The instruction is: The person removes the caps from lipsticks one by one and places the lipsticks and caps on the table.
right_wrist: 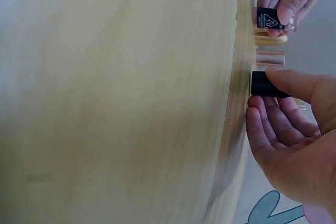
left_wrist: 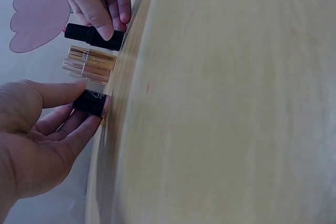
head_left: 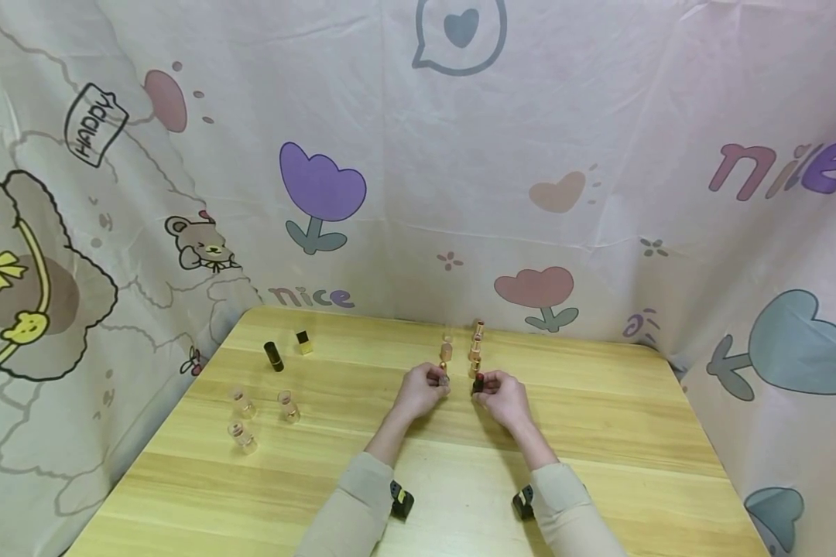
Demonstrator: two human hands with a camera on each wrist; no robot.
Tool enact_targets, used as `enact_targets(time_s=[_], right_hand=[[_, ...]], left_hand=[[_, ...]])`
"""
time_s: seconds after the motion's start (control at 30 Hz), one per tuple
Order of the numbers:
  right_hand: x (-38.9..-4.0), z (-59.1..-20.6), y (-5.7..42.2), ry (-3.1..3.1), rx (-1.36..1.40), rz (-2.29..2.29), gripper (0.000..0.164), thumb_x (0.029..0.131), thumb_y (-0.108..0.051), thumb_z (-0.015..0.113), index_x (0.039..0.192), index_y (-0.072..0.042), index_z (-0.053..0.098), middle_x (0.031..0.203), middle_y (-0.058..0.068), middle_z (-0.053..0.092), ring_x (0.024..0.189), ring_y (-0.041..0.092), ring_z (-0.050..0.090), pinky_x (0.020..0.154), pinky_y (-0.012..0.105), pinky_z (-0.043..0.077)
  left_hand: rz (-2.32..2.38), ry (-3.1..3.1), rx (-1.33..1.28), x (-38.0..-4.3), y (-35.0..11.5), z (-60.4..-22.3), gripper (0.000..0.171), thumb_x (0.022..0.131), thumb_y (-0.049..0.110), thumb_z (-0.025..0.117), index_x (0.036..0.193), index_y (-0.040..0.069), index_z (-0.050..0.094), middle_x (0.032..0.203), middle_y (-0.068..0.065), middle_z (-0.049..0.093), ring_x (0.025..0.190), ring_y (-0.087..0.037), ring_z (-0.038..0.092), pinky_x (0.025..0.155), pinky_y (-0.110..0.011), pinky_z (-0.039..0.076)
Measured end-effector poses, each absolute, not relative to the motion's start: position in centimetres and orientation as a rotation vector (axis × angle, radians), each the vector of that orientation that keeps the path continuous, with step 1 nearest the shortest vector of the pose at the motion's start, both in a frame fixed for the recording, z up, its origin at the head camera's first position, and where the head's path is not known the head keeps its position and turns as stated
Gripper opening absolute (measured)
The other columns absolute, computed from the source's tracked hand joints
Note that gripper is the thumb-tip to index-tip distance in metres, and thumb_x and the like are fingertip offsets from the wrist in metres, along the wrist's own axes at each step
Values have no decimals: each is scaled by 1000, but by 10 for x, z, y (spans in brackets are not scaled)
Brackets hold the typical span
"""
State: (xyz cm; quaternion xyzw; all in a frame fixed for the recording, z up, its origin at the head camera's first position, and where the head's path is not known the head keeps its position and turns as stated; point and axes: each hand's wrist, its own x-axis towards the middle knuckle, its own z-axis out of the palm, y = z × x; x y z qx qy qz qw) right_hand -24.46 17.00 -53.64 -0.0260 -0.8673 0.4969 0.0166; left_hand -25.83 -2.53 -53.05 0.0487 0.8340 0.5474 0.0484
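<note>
In the head view my left hand (head_left: 420, 389) is at the table's far middle. It pinches a small black tube (left_wrist: 90, 103) printed with a white triangle logo; a clear end shows on it in the right wrist view. To its right, my right hand (head_left: 507, 398) holds an upright black lipstick (head_left: 478, 384), its red tip exposed at the top, between thumb and fingers. Just beyond the hands stand a row of gold and rose-gold lipsticks (head_left: 476, 348) and, on the left, a rose tube with a clear top (head_left: 447, 350).
Farther left on the wooden table (head_left: 460, 495) stand a black tube (head_left: 274, 357) and a black-and-gold one (head_left: 303, 343). Nearer are several clear-topped rose tubes (head_left: 289, 407). A printed cloth (head_left: 404, 155) hangs behind the table and along its sides.
</note>
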Motion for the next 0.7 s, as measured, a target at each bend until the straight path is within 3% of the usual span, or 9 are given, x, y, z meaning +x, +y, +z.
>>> enact_targets(time_s=[0.7], right_hand=[[-248, -542, 173, -2707, -68, 1572, 30, 79, 5, 84, 106, 4, 70, 96, 14, 75, 88, 24, 72, 85, 37, 64]], left_hand=[[1688, 2516, 150, -257, -28, -532, 29, 87, -5, 78, 114, -6, 67, 104, -13, 70, 99, -26, 69, 92, -37, 62]])
